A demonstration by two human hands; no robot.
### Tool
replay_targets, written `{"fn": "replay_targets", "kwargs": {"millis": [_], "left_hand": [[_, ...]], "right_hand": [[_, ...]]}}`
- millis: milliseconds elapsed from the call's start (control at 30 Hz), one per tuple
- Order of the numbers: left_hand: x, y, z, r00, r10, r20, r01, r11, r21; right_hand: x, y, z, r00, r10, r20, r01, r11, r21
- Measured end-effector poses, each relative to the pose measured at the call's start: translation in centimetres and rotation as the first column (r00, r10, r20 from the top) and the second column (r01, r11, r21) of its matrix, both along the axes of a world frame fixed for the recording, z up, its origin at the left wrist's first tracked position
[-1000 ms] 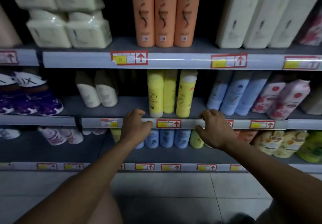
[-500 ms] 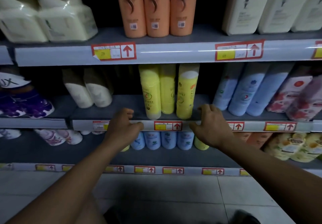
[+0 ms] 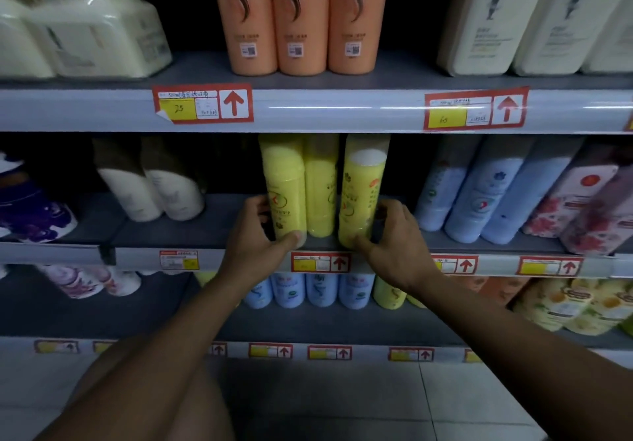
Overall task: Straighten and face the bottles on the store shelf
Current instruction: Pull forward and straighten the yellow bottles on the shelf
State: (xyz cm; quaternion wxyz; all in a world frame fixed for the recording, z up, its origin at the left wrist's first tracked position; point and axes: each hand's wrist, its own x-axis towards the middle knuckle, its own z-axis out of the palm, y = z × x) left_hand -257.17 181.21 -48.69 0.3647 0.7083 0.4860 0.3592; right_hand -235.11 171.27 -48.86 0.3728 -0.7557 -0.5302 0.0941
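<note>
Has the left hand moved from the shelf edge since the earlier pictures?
Yes. The left hand has gone up from the shelf edge onto the base of the left yellow bottle, thumb across its front.

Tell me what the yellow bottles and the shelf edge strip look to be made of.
Yellow bottles: probably plastic, smooth and slightly glossy, each apparently in a clear film that catches soft highlights. The left hand and right hand grip the outer two at the base. Shelf edge strip: likely a clear glossy plastic cover over grey, judging by its long bright reflection; the price tags look like paper.
</note>
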Motion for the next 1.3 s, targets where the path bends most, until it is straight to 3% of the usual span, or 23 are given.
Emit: {"fn": "replay_targets", "kwargs": {"millis": [333, 400, 500, 600, 667, 800, 867, 1000, 1133, 1300], "left_hand": [[0.1, 0.2, 2.3, 0.998, -0.018, -0.067, 0.021, 0.999, 0.041], [-0.6, 0.4, 2.1, 0.998, -0.010, -0.064, 0.012, 1.000, 0.024], [-0.7, 0.9, 2.1, 0.998, -0.011, -0.060, 0.013, 1.000, 0.026], [0.0, 1.4, 2.0, 0.999, -0.010, -0.039, 0.012, 0.998, 0.059], [0.5, 1.4, 1.9, 1.000, -0.020, -0.021, 0.022, 0.996, 0.091], [0.7, 2.0, 1.1, 0.998, -0.020, 0.058, 0.014, 0.994, 0.109], [0.5, 2.2, 0.8, 0.997, -0.026, 0.077, 0.017, 0.992, 0.124], [0.5, 2.9, 0.4, 0.996, -0.017, 0.084, 0.006, 0.991, 0.134], [0.7, 3.5, 0.3, 0.994, 0.023, 0.107, -0.036, 0.992, 0.121], [0.8, 3.7, 0.5, 0.990, 0.074, 0.123, -0.091, 0.986, 0.142]], "right_hand": [[-0.5, 0.2, 0.4, 0.996, -0.075, -0.048, 0.077, 0.996, 0.043], [-1.2, 0.3, 0.7, 0.990, -0.131, -0.059, 0.138, 0.980, 0.144], [-2.8, -0.3, 1.2, 0.982, -0.170, 0.081, 0.124, 0.906, 0.405], [-4.7, -0.4, 1.4, 0.980, -0.089, 0.176, 0.003, 0.898, 0.439], [-5.9, 0.0, 1.3, 0.985, -0.096, 0.147, 0.019, 0.892, 0.452], [-6.7, 0.7, 1.2, 0.965, -0.260, 0.029, 0.213, 0.846, 0.489], [-6.6, 0.9, 1.1, 0.967, -0.255, 0.021, 0.209, 0.833, 0.512], [-7.9, 0.9, 0.3, 0.994, -0.086, 0.072, 0.047, 0.901, 0.431], [-10.3, 1.4, -0.9, 0.996, -0.083, -0.011, 0.083, 0.955, 0.285], [-11.6, 2.5, -1.5, 0.990, -0.072, -0.124, 0.098, 0.972, 0.216]]}}
